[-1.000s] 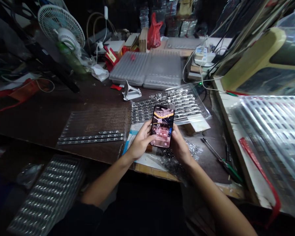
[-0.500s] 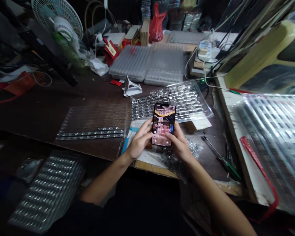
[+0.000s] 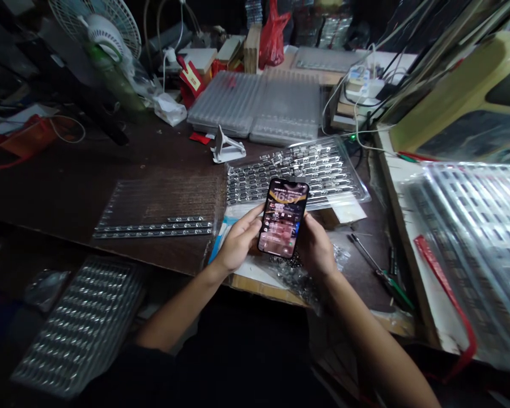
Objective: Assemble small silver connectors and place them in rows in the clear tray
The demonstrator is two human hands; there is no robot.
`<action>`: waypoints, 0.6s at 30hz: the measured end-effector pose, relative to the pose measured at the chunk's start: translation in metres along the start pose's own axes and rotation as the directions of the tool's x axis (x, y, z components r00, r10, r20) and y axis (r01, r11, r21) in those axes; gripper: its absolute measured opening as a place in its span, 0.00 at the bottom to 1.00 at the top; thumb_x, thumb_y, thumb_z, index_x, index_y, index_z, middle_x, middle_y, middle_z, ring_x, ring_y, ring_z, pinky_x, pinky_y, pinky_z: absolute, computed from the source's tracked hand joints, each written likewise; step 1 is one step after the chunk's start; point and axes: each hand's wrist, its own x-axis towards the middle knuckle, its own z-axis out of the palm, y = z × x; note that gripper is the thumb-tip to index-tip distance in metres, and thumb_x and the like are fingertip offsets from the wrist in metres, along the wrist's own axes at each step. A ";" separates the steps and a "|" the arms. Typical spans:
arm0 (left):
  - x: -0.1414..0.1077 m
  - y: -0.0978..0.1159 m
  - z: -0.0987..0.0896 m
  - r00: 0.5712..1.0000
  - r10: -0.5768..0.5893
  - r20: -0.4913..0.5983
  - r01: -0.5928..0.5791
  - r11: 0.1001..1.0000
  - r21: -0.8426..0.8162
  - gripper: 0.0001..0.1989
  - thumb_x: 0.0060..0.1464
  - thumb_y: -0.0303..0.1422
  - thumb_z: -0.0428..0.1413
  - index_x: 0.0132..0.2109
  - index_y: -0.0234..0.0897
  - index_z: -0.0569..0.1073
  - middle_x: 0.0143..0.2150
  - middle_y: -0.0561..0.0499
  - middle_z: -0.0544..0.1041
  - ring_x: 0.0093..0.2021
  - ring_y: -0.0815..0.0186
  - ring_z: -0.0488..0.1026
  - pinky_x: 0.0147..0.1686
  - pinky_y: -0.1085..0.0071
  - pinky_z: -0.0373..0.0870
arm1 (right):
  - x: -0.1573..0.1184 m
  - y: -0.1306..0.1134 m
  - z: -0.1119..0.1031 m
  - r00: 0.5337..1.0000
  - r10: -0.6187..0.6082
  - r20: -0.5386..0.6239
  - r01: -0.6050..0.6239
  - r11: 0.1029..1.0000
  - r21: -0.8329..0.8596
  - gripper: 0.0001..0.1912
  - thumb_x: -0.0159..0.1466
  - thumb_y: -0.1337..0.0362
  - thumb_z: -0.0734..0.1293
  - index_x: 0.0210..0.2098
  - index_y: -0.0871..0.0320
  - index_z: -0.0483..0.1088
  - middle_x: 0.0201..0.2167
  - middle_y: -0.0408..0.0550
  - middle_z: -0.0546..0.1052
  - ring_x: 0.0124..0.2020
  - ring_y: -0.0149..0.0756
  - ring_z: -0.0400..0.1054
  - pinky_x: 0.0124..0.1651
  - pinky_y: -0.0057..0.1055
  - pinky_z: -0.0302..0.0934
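Note:
A smartphone (image 3: 283, 218) with a lit lock screen reading 16:57 is held up over the bench, tilted slightly to the right. My left hand (image 3: 238, 241) grips its left edge, thumb along the side and fingers behind. Along the right edge, my right hand (image 3: 319, 246) is closed against the phone, with its fingertips partly hidden behind it. Just beyond lies a clear tray of small metal connectors (image 3: 255, 180). Beneath my hands is a plastic bag of small metal parts (image 3: 297, 277).
A ribbed clear tray (image 3: 153, 204) with a few rows of connectors lies left. Behind stand a white phone stand (image 3: 228, 148) and stacked clear trays (image 3: 284, 105). A green-handled screwdriver (image 3: 382, 275) is at right, near more trays (image 3: 484, 238). Another tray stack (image 3: 76, 323) sits lower left.
The phone has tilted to the right and shifted slightly that way. My right thumb has left the screen for the phone's edge. More items now show on the screen.

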 end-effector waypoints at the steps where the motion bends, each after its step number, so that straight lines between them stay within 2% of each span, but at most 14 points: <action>1: 0.000 0.001 -0.001 1.000 0.006 0.004 -0.006 1.000 0.009 0.28 0.56 0.47 0.65 0.61 0.41 0.77 0.59 0.45 0.79 0.66 0.50 0.70 0.68 0.56 0.65 | 0.000 -0.003 0.001 0.999 0.038 0.008 -0.039 0.997 0.071 0.25 0.63 0.42 0.65 0.48 0.53 0.76 0.47 0.49 0.82 0.56 0.49 0.73 0.55 0.44 0.70; 4: -0.001 0.005 -0.003 0.999 0.018 0.028 -0.019 0.999 0.038 0.25 0.55 0.47 0.66 0.57 0.43 0.80 0.60 0.48 0.79 0.67 0.51 0.69 0.70 0.58 0.62 | -0.003 -0.011 0.000 0.986 0.151 0.069 -0.161 0.970 0.183 0.22 0.60 0.44 0.70 0.44 0.54 0.78 0.43 0.49 0.84 0.50 0.49 0.77 0.45 0.41 0.74; 8: -0.003 0.010 -0.004 0.999 -0.006 0.050 0.004 0.999 0.044 0.25 0.54 0.46 0.66 0.56 0.42 0.81 0.60 0.47 0.79 0.65 0.49 0.71 0.66 0.57 0.67 | -0.005 -0.017 -0.003 0.959 0.232 0.164 -0.265 0.939 0.217 0.21 0.58 0.46 0.72 0.43 0.53 0.79 0.42 0.49 0.84 0.40 0.46 0.79 0.32 0.36 0.72; 10: 0.000 0.010 -0.007 0.999 -0.002 0.034 0.000 0.999 0.040 0.26 0.54 0.46 0.67 0.56 0.40 0.80 0.59 0.45 0.79 0.62 0.49 0.74 0.61 0.59 0.71 | -0.004 -0.017 -0.004 0.948 0.239 0.211 -0.279 0.943 0.185 0.24 0.58 0.44 0.72 0.46 0.52 0.79 0.45 0.50 0.84 0.37 0.45 0.79 0.29 0.34 0.71; 12: 0.006 0.013 -0.017 0.999 0.030 -0.030 -0.028 0.998 0.058 0.27 0.53 0.46 0.67 0.56 0.37 0.79 0.57 0.43 0.80 0.58 0.51 0.77 0.57 0.61 0.73 | -0.002 -0.015 -0.005 0.943 0.226 0.244 -0.259 0.959 0.113 0.30 0.60 0.38 0.68 0.52 0.52 0.78 0.52 0.52 0.81 0.38 0.44 0.79 0.27 0.33 0.69; 15: 0.023 0.030 -0.055 0.980 0.100 -0.172 -0.075 0.986 0.150 0.29 0.51 0.45 0.68 0.56 0.35 0.78 0.52 0.42 0.82 0.49 0.56 0.80 0.49 0.65 0.75 | 0.000 -0.014 -0.009 0.963 0.159 0.218 -0.154 0.987 -0.041 0.33 0.65 0.36 0.64 0.59 0.50 0.74 0.60 0.54 0.77 0.41 0.43 0.78 0.31 0.32 0.69; 18: 0.047 0.066 -0.115 0.922 0.256 -0.289 -0.148 0.925 0.350 0.29 0.51 0.44 0.67 0.56 0.33 0.77 0.48 0.44 0.83 0.43 0.61 0.80 0.46 0.67 0.75 | -0.001 -0.017 -0.012 0.980 0.078 0.183 -0.040 0.979 -0.201 0.27 0.68 0.42 0.63 0.59 0.51 0.74 0.58 0.54 0.78 0.40 0.41 0.78 0.36 0.34 0.69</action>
